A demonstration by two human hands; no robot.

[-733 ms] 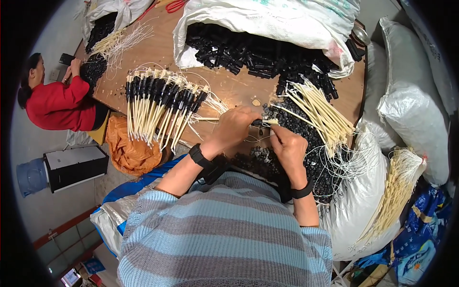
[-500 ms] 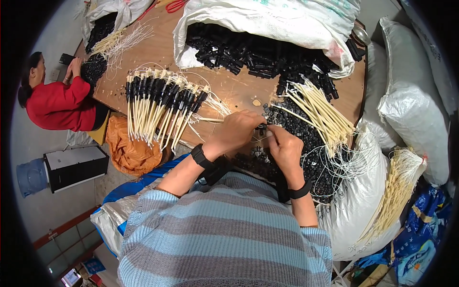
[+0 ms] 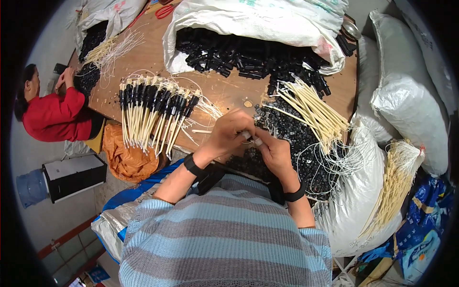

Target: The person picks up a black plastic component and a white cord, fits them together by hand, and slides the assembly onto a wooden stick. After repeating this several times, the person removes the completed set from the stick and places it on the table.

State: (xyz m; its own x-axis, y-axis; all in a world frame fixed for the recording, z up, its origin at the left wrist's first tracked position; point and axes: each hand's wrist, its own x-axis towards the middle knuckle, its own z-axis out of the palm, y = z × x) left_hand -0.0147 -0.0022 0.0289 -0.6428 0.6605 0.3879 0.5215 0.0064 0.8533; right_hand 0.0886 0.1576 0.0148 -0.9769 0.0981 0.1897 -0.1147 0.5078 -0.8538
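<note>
Over the near edge of the table, my left hand (image 3: 231,133) and my right hand (image 3: 276,154) meet with fingers pinched together. Whitish patches show at the fingertips, and a thin pale strand seems to run between them; what is pinched is too small to name. Just under and beyond my right hand spreads a heap of small black plastic pieces (image 3: 306,165). Left of my left hand lies a row of cream-coloured tubes with black sleeves (image 3: 155,112) and white cords. A single cream tube (image 3: 202,131) pokes out beside my left hand.
A white woven sack (image 3: 258,24) spills black plastic sleeves (image 3: 248,55) at the back. A bundle of cream tubes (image 3: 313,112) lies on the black heap. Stuffed sacks (image 3: 406,95) stand at the right. At the far left sits a person in red (image 3: 57,112).
Both hands remain together but have turned slightly, and the dark piece seen between the fingers earlier no longer shows. The whole view has shifted a little.
</note>
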